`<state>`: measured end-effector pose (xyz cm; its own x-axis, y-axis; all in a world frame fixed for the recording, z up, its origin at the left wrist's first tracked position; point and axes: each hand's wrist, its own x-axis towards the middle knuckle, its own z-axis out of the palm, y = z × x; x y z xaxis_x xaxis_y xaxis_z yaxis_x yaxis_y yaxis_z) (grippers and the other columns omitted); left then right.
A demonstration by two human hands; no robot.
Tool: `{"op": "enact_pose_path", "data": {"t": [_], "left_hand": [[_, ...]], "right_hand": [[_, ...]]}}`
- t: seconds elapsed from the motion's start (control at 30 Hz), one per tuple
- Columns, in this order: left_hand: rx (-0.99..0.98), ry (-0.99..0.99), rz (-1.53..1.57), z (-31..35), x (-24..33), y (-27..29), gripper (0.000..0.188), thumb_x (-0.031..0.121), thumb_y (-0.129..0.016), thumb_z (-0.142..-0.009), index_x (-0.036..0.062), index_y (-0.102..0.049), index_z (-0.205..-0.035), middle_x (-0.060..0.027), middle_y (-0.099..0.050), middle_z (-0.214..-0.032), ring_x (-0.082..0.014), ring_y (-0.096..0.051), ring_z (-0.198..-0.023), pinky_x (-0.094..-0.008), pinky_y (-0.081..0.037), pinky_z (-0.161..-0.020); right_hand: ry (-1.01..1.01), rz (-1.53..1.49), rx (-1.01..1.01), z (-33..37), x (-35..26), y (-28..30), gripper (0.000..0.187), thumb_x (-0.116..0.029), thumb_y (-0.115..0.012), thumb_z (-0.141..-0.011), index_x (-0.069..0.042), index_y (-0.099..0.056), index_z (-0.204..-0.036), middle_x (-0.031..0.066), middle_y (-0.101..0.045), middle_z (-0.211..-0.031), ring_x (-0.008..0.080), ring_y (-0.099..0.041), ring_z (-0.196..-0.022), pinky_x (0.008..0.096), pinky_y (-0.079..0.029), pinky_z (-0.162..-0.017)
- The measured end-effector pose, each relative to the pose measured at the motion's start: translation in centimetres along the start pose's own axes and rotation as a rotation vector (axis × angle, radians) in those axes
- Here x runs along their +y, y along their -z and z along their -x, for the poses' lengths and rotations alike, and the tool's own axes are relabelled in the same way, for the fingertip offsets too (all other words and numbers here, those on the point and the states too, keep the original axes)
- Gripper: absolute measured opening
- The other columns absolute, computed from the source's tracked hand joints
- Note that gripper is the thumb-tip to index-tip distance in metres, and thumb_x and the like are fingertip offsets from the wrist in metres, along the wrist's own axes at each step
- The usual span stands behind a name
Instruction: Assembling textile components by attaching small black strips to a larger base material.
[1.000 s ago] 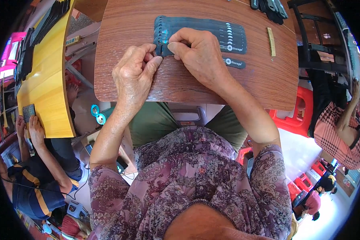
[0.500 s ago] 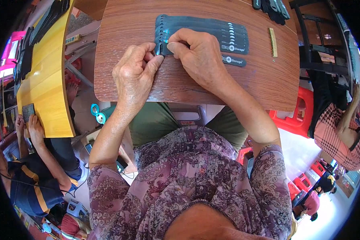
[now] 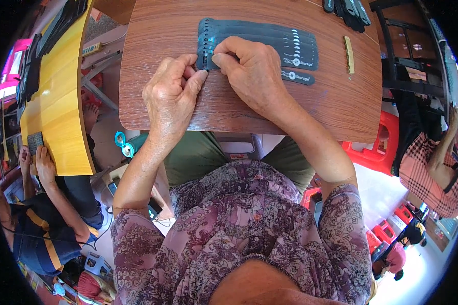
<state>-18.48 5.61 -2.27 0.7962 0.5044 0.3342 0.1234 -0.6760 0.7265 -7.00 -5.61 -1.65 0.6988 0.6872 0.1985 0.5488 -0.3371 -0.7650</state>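
Observation:
Several dark storage straps point(image 3: 254, 29) lie overlapped in a fan on the brown table, their slotted ends lined up at the left and white printed marks at the right. My left hand point(image 3: 165, 94) is closed, thumb and forefinger pinching the slotted end of the nearest strap. With thumb and index finger pressed together, my right hand point(image 3: 252, 71) grips that strap just to the right. The front strap point(image 3: 301, 77) runs out from under my right hand; its middle is hidden there.
A short yellowish strip point(image 3: 348, 55) lies on the table's right side, and more dark straps point(image 3: 347, 14) are heaped at the far right corner. A red stool point(image 3: 374, 145) stands right of the table. At left, another person's hands point(image 3: 43, 161) work at a yellow table point(image 3: 61, 117).
Both hands keep almost the same pinch at the strap's slotted end. The table and straps sit very slightly shifted in the picture.

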Motion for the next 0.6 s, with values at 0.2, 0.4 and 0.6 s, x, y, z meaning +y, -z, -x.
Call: {"op": "enact_pose_path", "data": {"t": [0.2,0.4,0.6], "left_hand": [[0.004,-0.016,-0.007,-0.02,0.05,0.02,0.027,0.002,-0.073,-0.072,0.0011,-0.065,-0.097,-0.0081,-0.056,-0.071,-0.0184,-0.058,-0.062,-0.0306,-0.046,-0.057],[0.005,-0.002,-0.002,0.01,0.05,0.04,0.027,0.002,-0.073,-0.071,0.0009,-0.066,-0.097,-0.008,-0.056,-0.07,-0.0183,-0.058,-0.062,-0.0303,-0.046,-0.056],[0.013,-0.011,0.005,-0.01,-0.13,-0.08,0.027,0.002,-0.074,-0.071,0.0006,-0.066,-0.097,-0.0079,-0.056,-0.07,-0.0177,-0.058,-0.061,-0.0298,-0.046,-0.056]], "right_hand": [[0.007,0.036,0.014,0.03,-0.05,-0.22,0.013,-0.016,-0.063,-0.079,-0.004,-0.061,-0.074,0.0175,-0.062,-0.067,0.0381,-0.062,-0.067,0.0491,-0.045,-0.06],[0.043,0.078,0.03,0.09,0.03,-0.43,0.013,-0.015,-0.063,-0.079,-0.003,-0.059,-0.076,0.0175,-0.062,-0.068,0.0374,-0.062,-0.067,0.049,-0.045,-0.059],[0.034,0.094,0.029,0.05,0.04,-0.58,0.014,-0.015,-0.063,-0.079,-0.003,-0.057,-0.076,0.0175,-0.062,-0.068,0.0378,-0.062,-0.067,0.0497,-0.045,-0.059]]}}
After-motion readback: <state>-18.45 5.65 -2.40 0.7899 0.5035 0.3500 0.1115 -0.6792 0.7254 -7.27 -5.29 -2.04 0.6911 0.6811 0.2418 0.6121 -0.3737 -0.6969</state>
